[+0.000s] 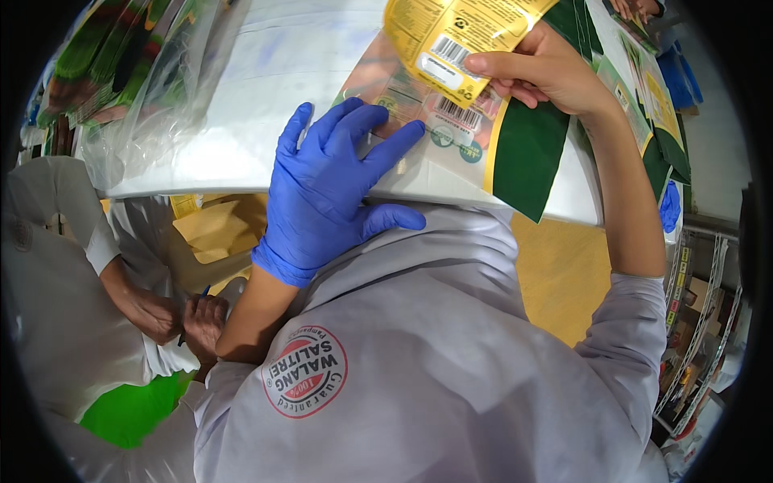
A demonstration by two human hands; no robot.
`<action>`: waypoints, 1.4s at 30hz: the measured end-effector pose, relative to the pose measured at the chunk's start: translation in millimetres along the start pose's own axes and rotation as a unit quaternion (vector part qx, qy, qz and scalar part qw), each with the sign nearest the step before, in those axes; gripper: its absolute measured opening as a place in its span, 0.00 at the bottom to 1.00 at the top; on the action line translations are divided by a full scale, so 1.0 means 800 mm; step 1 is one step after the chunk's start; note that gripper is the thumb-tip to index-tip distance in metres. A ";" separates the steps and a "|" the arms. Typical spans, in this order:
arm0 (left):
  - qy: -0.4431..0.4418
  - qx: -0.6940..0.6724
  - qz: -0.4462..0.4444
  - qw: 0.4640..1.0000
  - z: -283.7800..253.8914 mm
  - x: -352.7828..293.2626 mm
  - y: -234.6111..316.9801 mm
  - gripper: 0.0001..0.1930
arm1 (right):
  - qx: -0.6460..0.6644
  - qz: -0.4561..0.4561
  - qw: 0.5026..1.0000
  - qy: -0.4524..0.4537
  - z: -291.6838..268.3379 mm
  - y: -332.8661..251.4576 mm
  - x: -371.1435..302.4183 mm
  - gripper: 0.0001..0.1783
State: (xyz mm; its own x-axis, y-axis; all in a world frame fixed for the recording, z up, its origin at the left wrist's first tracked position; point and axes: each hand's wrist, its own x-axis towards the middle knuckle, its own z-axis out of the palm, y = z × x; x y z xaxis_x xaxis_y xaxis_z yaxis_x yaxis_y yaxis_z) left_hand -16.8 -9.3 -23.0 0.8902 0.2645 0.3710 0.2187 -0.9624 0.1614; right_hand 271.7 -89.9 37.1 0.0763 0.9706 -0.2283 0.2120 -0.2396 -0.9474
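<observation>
My left hand (326, 189), in a blue glove, is open with its fingers spread, the fingertips over the left part of a flat plastic pouch (527, 153). This pouch is see-through with a printed barcode and a dark green end edged in yellow; it lies at the table's near edge, its green corner jutting past it. In my bare right hand (555, 72), a yellow printed label (471, 32) with a barcode is pinched between thumb and fingers. It is held over the pouch and covers part of it. The label's top runs out of view.
Green and red printed packs (97, 64) sit in clear plastic wrap (161, 113) on the white table (258, 48). More pouches (660, 97) lie at the right. A co-worker (64, 282) with a pen is close on my left. A wire rack (696, 338) stands at right.
</observation>
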 end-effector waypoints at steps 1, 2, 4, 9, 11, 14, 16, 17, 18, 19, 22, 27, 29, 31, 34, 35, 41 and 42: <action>0.000 0.006 0.001 1.000 -0.001 0.002 -0.001 0.46 | -0.007 0.005 1.000 -0.003 0.002 -0.001 0.000 0.09; -0.001 0.012 0.002 1.000 -0.001 0.004 -0.002 0.46 | -0.014 0.011 1.000 -0.018 0.002 -0.001 0.002 0.09; 0.013 0.030 0.007 0.999 0.005 0.000 -0.002 0.47 | -0.033 0.028 0.998 -0.052 -0.001 0.004 0.008 0.09; 0.118 -0.112 -0.009 0.987 0.009 -0.007 -0.009 0.50 | -0.014 0.040 0.998 -0.041 0.000 0.010 -0.003 0.12; 0.219 -0.261 -0.083 0.936 0.009 -0.004 -0.006 0.45 | -0.015 0.001 1.000 -0.014 -0.012 0.022 -0.013 0.15; 0.308 -0.332 -0.148 0.879 -0.014 0.016 -0.002 0.28 | -0.071 -0.031 0.997 -0.025 0.010 -0.008 -0.020 0.14; 0.265 -0.256 -0.126 0.921 -0.032 0.032 -0.006 0.15 | -0.029 -0.109 0.993 -0.023 0.025 -0.002 -0.023 0.16; 0.224 -0.204 -0.105 0.947 -0.037 0.037 -0.008 0.10 | -0.024 -0.141 0.989 -0.028 0.028 0.000 -0.024 0.16; 0.245 -0.192 -0.084 0.947 -0.037 0.043 -0.008 0.09 | -0.018 -0.171 0.985 -0.033 0.031 0.001 -0.024 0.17; 0.265 -0.180 -0.064 0.945 -0.035 0.049 -0.006 0.09 | -0.018 -0.181 0.983 -0.023 0.033 -0.003 -0.023 0.18; 0.245 -0.162 0.013 0.956 -0.046 0.059 0.000 0.09 | -0.072 -0.170 0.982 0.048 0.036 -0.016 -0.026 0.22; 0.299 -0.199 0.074 0.930 -0.027 0.068 0.015 0.08 | -0.295 -0.178 0.929 0.133 0.018 0.003 -0.011 0.31; 0.321 -0.280 0.004 0.905 -0.027 0.061 0.021 0.04 | -0.402 -0.106 0.890 0.188 0.001 0.000 -0.008 0.35; 0.312 -0.359 -0.091 0.875 -0.033 0.054 0.023 0.02 | -0.176 -0.157 0.969 0.070 -0.003 0.007 -0.007 0.39; 0.263 -0.472 -0.169 0.824 -0.042 0.057 0.027 0.06 | -0.124 -0.245 0.961 0.038 -0.007 0.005 -0.023 0.25; 0.241 -0.513 -0.191 0.801 -0.043 0.057 0.028 0.08 | -0.243 -0.365 0.890 0.124 0.000 0.023 -0.016 0.28; 0.152 -0.245 -0.190 0.938 -0.035 0.064 -0.018 0.18 | -0.148 -0.297 0.942 0.039 -0.019 0.036 -0.013 0.20; 0.131 -0.173 -0.185 0.958 -0.041 0.068 -0.018 0.20 | -0.171 -0.368 0.914 0.000 -0.017 0.027 0.000 0.16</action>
State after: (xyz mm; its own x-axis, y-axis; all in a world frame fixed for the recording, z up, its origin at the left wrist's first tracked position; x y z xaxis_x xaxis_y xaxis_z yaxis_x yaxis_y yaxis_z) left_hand 14.9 21.2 24.7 0.6367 0.6336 0.4395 0.3136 -0.7335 0.6031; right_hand 289.8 -95.3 19.5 -0.2098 0.8723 0.4417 0.4987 0.4840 -0.7191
